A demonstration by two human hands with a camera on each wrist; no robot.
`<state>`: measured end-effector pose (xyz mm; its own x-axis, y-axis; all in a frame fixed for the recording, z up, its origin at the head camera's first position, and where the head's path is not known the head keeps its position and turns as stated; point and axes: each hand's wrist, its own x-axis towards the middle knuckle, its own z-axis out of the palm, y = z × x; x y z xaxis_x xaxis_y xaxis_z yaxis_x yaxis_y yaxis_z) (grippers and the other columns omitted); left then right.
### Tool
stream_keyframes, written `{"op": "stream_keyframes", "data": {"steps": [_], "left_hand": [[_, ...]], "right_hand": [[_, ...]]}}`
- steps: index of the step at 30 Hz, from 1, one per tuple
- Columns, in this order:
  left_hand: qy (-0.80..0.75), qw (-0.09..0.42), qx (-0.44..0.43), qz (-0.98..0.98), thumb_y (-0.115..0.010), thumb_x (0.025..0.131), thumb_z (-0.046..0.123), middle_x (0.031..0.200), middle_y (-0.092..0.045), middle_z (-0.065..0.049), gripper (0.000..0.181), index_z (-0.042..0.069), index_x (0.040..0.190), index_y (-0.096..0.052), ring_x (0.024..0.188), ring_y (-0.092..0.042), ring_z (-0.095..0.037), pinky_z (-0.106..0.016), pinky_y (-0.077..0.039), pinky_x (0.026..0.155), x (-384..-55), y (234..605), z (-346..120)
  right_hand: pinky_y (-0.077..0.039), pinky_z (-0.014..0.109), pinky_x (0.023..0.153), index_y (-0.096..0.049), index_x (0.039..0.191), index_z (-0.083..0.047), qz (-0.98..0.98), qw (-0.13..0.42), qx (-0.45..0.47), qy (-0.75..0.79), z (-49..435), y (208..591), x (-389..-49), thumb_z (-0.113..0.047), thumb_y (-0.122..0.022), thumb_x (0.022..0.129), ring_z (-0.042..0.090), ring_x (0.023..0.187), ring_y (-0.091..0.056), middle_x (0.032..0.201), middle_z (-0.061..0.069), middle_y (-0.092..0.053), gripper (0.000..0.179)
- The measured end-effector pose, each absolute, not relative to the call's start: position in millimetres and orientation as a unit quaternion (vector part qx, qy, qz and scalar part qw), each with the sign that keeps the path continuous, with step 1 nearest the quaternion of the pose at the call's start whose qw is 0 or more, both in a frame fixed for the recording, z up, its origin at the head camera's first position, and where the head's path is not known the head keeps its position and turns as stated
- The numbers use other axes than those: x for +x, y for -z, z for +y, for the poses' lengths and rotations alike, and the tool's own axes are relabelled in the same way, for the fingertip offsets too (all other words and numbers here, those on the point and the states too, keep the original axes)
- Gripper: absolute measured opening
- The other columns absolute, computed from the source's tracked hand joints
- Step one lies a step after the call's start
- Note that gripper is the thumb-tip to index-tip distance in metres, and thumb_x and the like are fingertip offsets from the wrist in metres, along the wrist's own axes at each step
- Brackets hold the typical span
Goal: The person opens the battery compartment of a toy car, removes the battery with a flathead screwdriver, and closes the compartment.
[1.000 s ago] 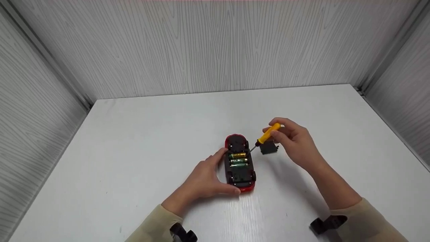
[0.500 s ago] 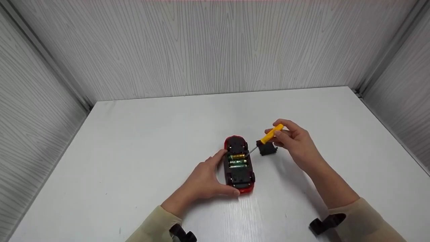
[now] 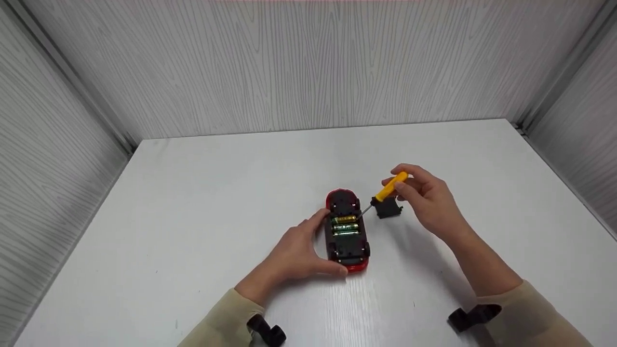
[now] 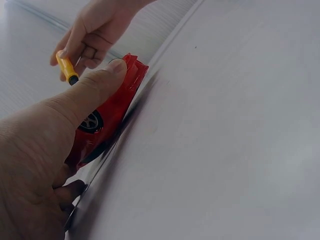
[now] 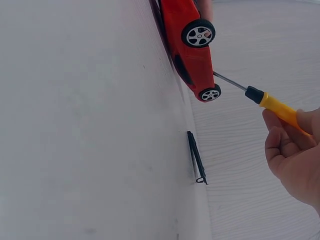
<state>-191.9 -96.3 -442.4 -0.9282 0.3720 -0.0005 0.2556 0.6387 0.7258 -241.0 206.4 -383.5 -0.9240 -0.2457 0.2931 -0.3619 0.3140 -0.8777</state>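
A red toy car (image 3: pixel 349 248) lies upside down on the table, its black underside up and its battery bay uncovered. Three batteries (image 3: pixel 345 226) lie side by side in the bay; the farthest looks gold, the others green. My left hand (image 3: pixel 296 253) grips the car from the left, thumb at the near end and fingers along its side. Between thumb and fingers, my right hand (image 3: pixel 431 202) holds a yellow-handled screwdriver (image 3: pixel 391 187). Its tilted shaft reaches down to the right end of the gold battery; whether the tip touches it, I cannot tell.
Just right of the car, a black battery cover (image 3: pixel 387 208) lies on the white table (image 3: pixel 217 202). In the right wrist view that cover (image 5: pixel 197 157) appears edge-on. Wood-patterned panels (image 3: pixel 308 67) rise behind the table and at both sides.
The screwdriver handle has shifted slightly right and leans lower, while its tip stays by the gold battery. The left hand keeps its grip on the car.
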Motion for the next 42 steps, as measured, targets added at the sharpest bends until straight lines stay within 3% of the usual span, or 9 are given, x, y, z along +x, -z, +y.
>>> {"op": "stream_keyframes", "data": {"steps": [7,16,25,31,42], "left_hand": [[-0.388,0.076,0.168,0.903,-0.094,0.058,0.072,0.161,-0.048,-0.003,0.136,0.027,0.169,-0.03,0.145,-0.047,-0.022,-0.044,-0.038,0.12,-190,443,-100],[-0.389,0.075,0.166,0.903,-0.094,0.057,0.074,0.154,-0.054,-0.006,0.135,0.03,0.168,-0.031,0.138,-0.052,-0.024,-0.047,-0.042,0.116,-189,444,-101],[-0.393,0.077,0.164,0.901,-0.095,0.059,0.072,0.158,-0.052,-0.005,0.133,0.029,0.167,-0.032,0.142,-0.049,-0.023,-0.045,-0.039,0.119,-189,445,-102],[-0.405,0.077,0.163,0.896,-0.095,0.059,0.071,0.16,-0.05,-0.001,0.133,0.026,0.167,-0.032,0.144,-0.047,-0.018,-0.042,-0.038,0.12,-189,442,-102],[-0.405,0.079,0.159,0.897,-0.096,0.058,0.07,0.16,-0.05,-0.001,0.134,0.026,0.168,-0.032,0.145,-0.046,-0.017,-0.041,-0.037,0.12,-189,442,-104]], "right_hand": [[-0.059,0.026,0.092,-0.066,0.133,-0.012,-0.818,0.068,0.213,-0.53,196,380,-233,-0.011,-0.061,0.109,0.018,0.105,-0.073,0.12,0.006,-0.076,0.024],[-0.056,0.019,0.09,-0.072,0.127,-0.02,-0.853,0.104,0.232,-0.455,185,374,-221,-0.016,-0.067,0.106,0.014,0.104,-0.074,0.117,-0.006,-0.077,0.022],[-0.061,0.033,0.09,-0.067,0.128,-0.011,-0.814,0.043,0.188,-0.548,194,383,-234,-0.009,-0.062,0.108,0.02,0.103,-0.075,0.121,0.007,-0.077,0.02],[-0.06,0.031,0.092,-0.062,0.13,-0.003,-0.78,0.012,0.17,-0.601,200,388,-240,-0.009,-0.06,0.109,0.025,0.108,-0.075,0.125,0.013,-0.075,0.022],[-0.058,0.033,0.098,-0.06,0.13,-0.005,-0.755,-0.017,0.149,-0.639,205,396,-247,-0.016,-0.059,0.111,0.027,0.113,-0.073,0.131,0.018,-0.072,0.023]]}}
